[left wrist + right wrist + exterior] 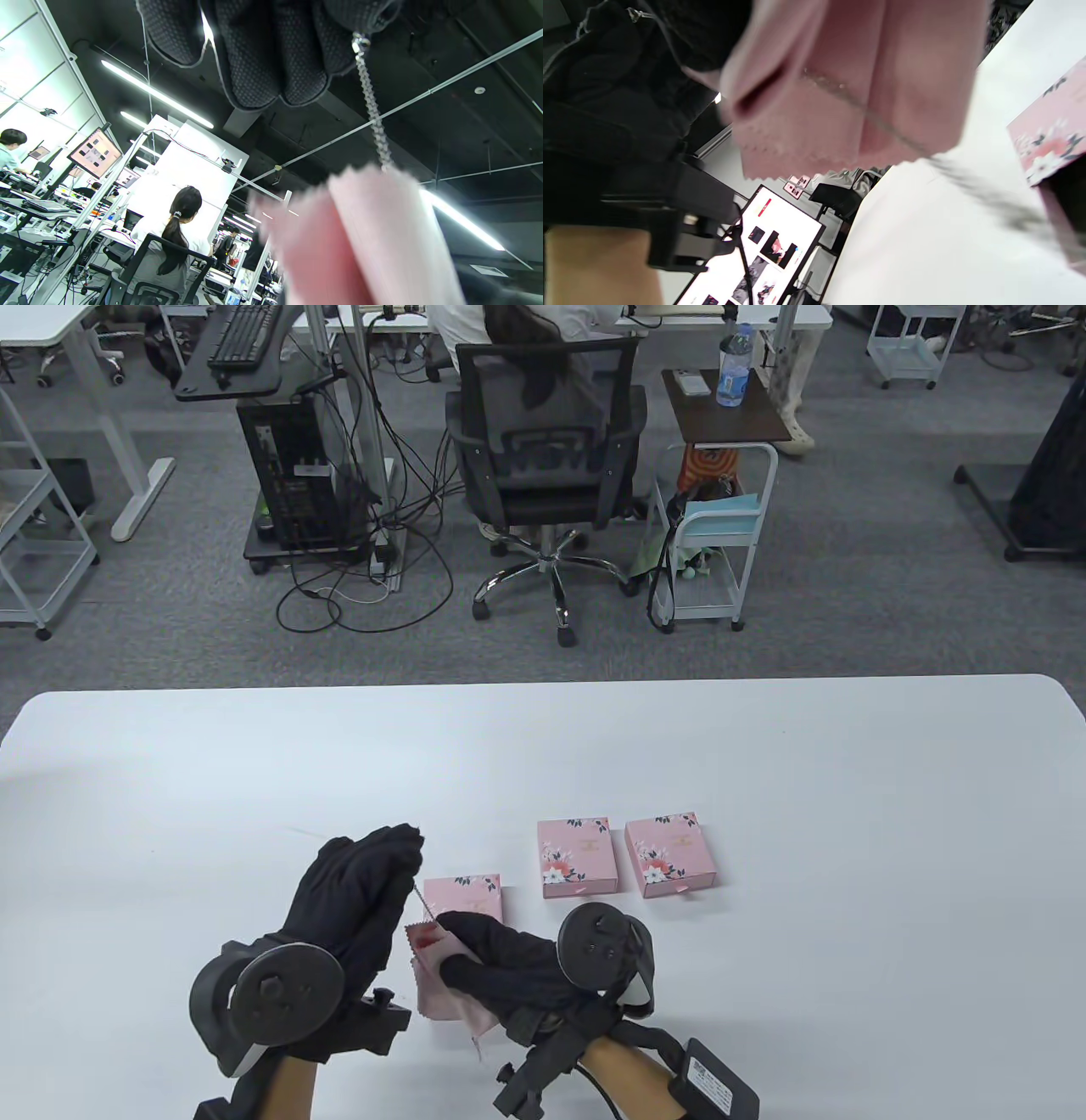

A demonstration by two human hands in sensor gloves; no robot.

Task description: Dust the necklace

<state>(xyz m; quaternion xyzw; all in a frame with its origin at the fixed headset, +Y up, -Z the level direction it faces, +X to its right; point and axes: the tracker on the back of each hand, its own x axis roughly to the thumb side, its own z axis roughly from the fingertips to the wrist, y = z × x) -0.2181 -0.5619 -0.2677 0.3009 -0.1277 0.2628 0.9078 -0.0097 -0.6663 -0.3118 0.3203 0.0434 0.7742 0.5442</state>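
Right hand [484, 963] grips pink cloth [441, 984], hiding most of necklace [422, 906].

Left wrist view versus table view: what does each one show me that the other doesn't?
Only the left wrist view shows the clasp pinched at the fingertips and the chain's links close up.

Only the table view shows three pink boxes, the white table, and the right hand gripping the cloth.

Both show the left hand holding the necklace chain, which runs down into the pink cloth.
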